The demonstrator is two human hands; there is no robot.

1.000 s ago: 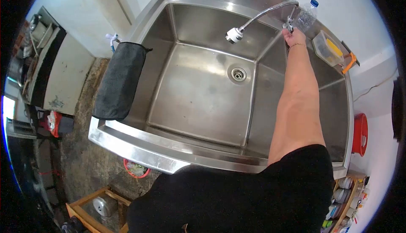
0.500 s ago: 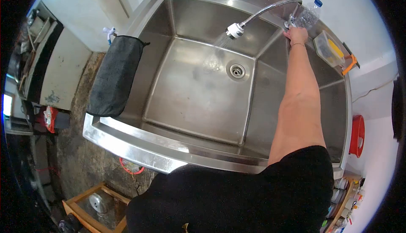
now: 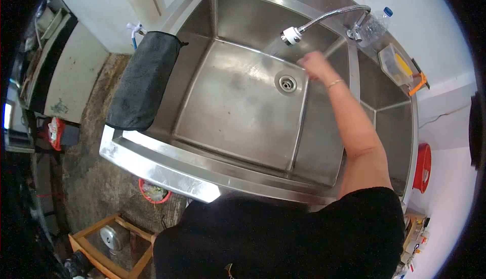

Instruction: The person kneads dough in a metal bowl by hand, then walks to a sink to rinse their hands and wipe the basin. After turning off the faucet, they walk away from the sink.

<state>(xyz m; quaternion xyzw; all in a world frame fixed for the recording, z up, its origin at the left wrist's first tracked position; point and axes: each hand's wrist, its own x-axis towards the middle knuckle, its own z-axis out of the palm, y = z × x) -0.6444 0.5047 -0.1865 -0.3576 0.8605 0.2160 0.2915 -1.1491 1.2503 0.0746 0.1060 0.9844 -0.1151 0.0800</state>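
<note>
My right hand (image 3: 317,66) hangs over the right part of the steel sink (image 3: 243,122), up and to the right of the drain (image 3: 287,83). Its fingers look curled, but blur hides whether anything is between them. Above and left of the hand is the white spray head (image 3: 290,36), at the end of a flexible metal faucet neck (image 3: 334,13). A thin spray of water falls from it into the basin. The faucet base (image 3: 354,34) is out of the hand's touch. My left hand is not in view.
A dark grey cloth (image 3: 144,81) drapes over the sink's left rim. Behind the faucet stands a clear bottle (image 3: 375,27). A clear container (image 3: 395,65) with a yellow item and an orange-handled tool (image 3: 418,84) sit at the right. A wooden frame (image 3: 93,251) stands on the floor.
My right hand has left the faucet base and moved left and down, over the sink. The view has shifted slightly. Water still sprays from the head.
</note>
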